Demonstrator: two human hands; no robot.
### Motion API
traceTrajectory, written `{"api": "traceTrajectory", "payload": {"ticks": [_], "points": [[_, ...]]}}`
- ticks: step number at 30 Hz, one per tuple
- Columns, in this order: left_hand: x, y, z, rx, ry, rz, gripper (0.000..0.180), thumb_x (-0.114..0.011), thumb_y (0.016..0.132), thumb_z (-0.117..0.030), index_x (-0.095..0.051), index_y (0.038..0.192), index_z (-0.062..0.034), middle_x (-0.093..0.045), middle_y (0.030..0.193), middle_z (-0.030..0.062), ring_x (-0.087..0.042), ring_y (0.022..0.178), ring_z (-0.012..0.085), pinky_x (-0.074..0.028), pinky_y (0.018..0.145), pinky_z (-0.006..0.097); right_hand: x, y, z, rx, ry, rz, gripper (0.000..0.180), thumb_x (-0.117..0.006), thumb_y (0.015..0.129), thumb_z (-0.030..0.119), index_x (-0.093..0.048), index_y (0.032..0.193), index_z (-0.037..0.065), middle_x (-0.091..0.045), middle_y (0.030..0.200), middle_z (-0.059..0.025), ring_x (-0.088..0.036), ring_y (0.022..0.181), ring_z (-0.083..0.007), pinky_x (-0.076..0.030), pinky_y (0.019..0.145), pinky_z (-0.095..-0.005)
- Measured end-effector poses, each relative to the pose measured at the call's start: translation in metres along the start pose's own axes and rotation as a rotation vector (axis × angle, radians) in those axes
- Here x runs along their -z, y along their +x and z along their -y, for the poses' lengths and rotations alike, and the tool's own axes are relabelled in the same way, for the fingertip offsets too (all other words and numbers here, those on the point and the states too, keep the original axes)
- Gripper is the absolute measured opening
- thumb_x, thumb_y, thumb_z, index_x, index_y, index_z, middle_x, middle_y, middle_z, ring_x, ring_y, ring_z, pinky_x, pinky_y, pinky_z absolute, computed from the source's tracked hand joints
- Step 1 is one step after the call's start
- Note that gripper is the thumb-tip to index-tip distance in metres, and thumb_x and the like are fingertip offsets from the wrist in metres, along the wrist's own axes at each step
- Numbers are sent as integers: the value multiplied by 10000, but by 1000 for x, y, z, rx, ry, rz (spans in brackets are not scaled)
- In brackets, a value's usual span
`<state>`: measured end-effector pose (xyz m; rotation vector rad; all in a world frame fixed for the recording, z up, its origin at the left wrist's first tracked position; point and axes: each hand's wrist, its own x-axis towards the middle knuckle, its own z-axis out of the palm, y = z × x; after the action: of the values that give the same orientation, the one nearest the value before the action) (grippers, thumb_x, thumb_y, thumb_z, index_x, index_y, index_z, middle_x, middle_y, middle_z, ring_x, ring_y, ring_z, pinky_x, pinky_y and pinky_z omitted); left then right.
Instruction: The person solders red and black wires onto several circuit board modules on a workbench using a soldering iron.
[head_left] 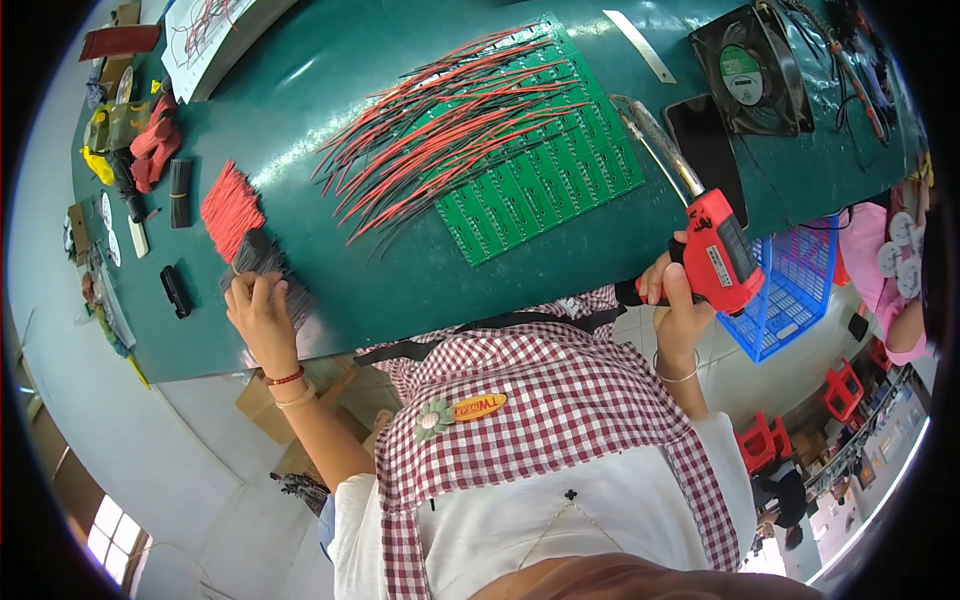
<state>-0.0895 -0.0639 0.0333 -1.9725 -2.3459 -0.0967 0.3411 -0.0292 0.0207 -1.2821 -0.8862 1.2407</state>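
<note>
At the near left of the bench, my left hand (pixel 262 318) has its fingers curled down on a bundle of black wires (pixel 264 256). Just beyond it lies a bundle of short red wires (pixel 232 210). My right hand (pixel 676 300) is wrapped round the handle of a red soldering gun (pixel 716 258), whose metal tip points away over the bench, right of the board. In the middle sits a green circuit board panel (pixel 520 208) with rows of small pads. Many red and black wires (pixel 430 145) lie across it and hang past its left edge.
A black fan (pixel 750 75) stands at the far right, near a dark phone (pixel 708 150) and a metal strip (pixel 640 46). Left lie a black marker (pixel 175 291), a black bundle (pixel 180 193) and red-handled tools (pixel 155 143). A blue basket (pixel 785 295) is below the right edge.
</note>
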Motion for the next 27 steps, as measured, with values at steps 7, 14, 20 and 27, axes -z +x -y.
{"api": "traceTrajectory", "payload": {"ticks": [7, 14, 20, 27], "points": [[8, 13, -7, -31, -85, -180, 55, -661, 786, -79, -648, 839, -69, -563, 883, 40, -526, 856, 234, -395, 770, 349, 0, -2, 2, 12, -7, -25, 336, -508, 895, 63, -438, 1209, -36, -459, 616, -57, -421, 471, -112, -402, 484, -281], [9, 85, -138, -234, -646, -209, 120, -618, 772, 18, -636, 883, -24, -606, 770, 113, -591, 729, 272, -480, 666, 363, 3, -5, -1, -6, -4, -57, 338, -523, 888, 62, -445, 1203, -34, -465, 618, -60, -424, 472, -116, -406, 484, -284], [-30, 119, -258, -530, -800, -19, 99, -661, 780, -81, -634, 869, -48, -628, 904, 87, -598, 825, 258, -463, 722, 357, 5, -8, -2, -21, 6, -93, 332, -515, 888, 42, -443, 1201, -37, -468, 613, -61, -427, 475, -117, -408, 492, -281], [-56, 123, -280, -474, -688, -185, 93, -682, 727, -108, -594, 731, -76, -601, 1079, 25, -527, 1005, 224, -337, 887, 396, 8, -10, -7, -115, -36, -73, 324, -515, 887, 26, -440, 1194, -44, -461, 613, -53, -431, 482, -111, -403, 499, -270]]}}
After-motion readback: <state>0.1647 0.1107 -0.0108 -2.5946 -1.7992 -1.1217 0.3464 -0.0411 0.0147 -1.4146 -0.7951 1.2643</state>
